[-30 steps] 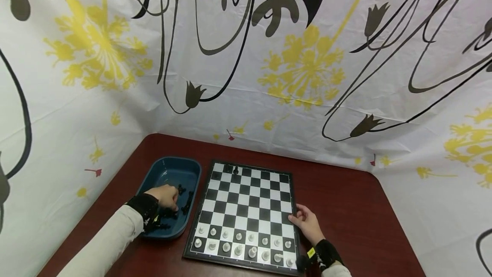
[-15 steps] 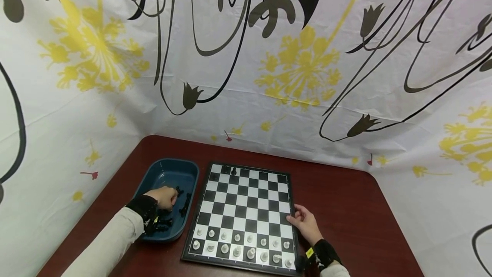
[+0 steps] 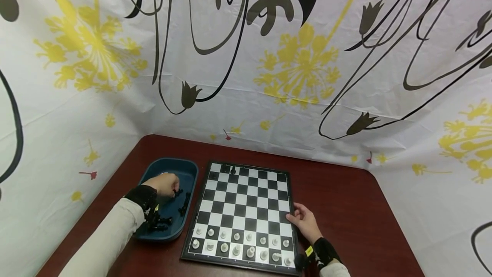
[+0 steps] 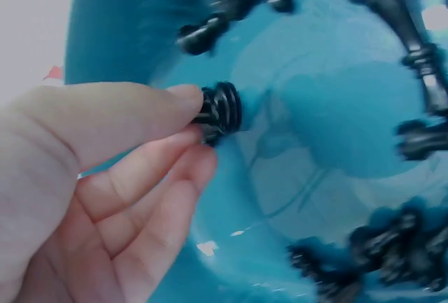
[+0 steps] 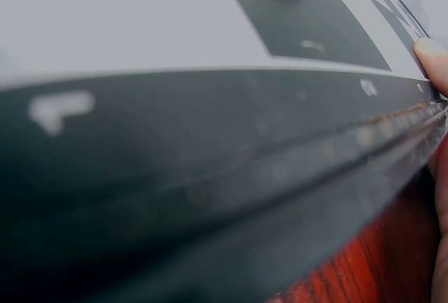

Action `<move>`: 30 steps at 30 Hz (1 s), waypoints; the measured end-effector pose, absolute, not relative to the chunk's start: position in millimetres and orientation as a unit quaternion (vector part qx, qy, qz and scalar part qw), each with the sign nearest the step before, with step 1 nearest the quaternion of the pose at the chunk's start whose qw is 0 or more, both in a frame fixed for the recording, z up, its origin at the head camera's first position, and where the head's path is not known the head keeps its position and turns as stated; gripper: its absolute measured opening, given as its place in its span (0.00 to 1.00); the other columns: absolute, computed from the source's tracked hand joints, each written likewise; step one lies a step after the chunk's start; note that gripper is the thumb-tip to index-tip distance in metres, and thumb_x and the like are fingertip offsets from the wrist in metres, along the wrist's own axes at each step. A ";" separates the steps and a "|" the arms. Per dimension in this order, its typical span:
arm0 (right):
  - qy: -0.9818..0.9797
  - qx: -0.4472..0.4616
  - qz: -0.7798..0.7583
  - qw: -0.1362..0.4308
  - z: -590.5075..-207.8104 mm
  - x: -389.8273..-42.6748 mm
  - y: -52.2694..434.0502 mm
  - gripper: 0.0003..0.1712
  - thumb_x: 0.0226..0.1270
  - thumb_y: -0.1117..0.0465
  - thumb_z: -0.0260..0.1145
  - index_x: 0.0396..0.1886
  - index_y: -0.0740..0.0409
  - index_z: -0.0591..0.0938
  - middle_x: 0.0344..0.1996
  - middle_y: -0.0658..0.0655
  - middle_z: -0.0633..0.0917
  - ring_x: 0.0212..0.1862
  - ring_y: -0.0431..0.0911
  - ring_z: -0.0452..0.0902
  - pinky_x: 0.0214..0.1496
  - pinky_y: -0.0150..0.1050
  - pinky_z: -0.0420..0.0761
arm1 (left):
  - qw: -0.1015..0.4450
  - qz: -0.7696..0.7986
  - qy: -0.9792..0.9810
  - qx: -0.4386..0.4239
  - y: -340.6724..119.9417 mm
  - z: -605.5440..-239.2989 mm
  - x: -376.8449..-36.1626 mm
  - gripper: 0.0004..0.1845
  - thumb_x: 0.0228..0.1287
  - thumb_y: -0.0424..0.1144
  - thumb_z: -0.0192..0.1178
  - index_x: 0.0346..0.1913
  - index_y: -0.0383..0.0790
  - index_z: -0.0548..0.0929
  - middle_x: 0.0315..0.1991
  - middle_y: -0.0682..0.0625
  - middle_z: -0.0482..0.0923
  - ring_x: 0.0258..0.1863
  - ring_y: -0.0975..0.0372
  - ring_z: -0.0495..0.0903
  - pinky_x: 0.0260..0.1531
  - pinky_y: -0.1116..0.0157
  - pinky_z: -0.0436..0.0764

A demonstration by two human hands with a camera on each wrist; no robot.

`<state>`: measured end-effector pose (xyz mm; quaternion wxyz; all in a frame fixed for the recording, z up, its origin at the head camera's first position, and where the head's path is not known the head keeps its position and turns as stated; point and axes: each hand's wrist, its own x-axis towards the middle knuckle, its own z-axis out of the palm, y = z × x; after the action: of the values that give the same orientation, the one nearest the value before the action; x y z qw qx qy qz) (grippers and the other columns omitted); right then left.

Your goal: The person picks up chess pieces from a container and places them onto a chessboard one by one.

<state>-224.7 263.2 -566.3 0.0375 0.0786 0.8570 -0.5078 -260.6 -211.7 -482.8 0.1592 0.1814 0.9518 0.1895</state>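
Pinching hand: the person's left hand (image 3: pixel 165 184) reaches over the tray from my side, thumb and fingertips nipping one piece by its body
Pinched piece: a glossy black chess piece with a ribbed round base (image 4: pixel 227 107), base poking out past the fingertips; whether it touches the tray floor I cannot tell
Tray: a blue, smooth-walled rectangular tray with rounded corners (image 3: pixel 169 166), just left of the board; loose shiny black chess pieces (image 3: pixel 184 204) lie tumbled in it, several bunched at the near end
Board hand: the person's right hand (image 3: pixel 306 223) grips the board's right edge, thumb on top, fingers down at the side
Board: a flat black-and-white checkered chessboard with a black border (image 3: pixel 246 200), lying on the table
White rows: sixteen small white chess pieces (image 3: pixel 236 250), in two rows along the near edge
Far left corner: a small upright black chess piece (image 3: pixel 232 170); the dark shapes beside it are too small to make out
Table: dark red-brown wood-grained table (image 3: pixel 338 208), backed by a white cloth with yellow and grey flowers (image 3: pixel 230 119)
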 end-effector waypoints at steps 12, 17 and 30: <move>0.864 0.073 -0.497 0.038 -565.6 -224.1 263.9 0.32 0.49 0.60 0.71 0.54 0.67 0.72 0.30 0.55 0.74 0.29 0.42 0.68 0.29 0.30 0.68 | 0.101 0.207 0.956 0.183 -212.1 -444.9 -286.1 0.05 0.51 0.29 0.62 0.33 0.34 0.78 0.26 0.49 0.74 0.27 0.60 0.72 0.28 0.62 0.73; 0.866 0.071 -0.494 0.036 -565.8 -224.4 263.8 0.31 0.49 0.60 0.70 0.54 0.67 0.72 0.29 0.55 0.75 0.29 0.42 0.68 0.29 0.30 0.68 | 0.080 0.199 0.960 0.178 -209.6 -432.9 -295.8 0.07 0.52 0.29 0.61 0.36 0.33 0.79 0.32 0.45 0.77 0.35 0.55 0.76 0.35 0.56 0.76; 0.858 0.080 -0.506 0.041 -565.1 -224.9 263.6 0.32 0.49 0.61 0.71 0.55 0.67 0.72 0.31 0.57 0.74 0.29 0.42 0.68 0.29 0.29 0.68 | 0.064 0.178 0.963 0.193 -189.1 -410.5 -326.0 0.06 0.53 0.28 0.59 0.36 0.34 0.80 0.32 0.45 0.77 0.33 0.56 0.75 0.36 0.57 0.75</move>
<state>-224.9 263.6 -565.1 0.0411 0.0796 0.8579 -0.5059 -326.0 -189.1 -410.5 0.0638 0.1931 0.9627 0.1785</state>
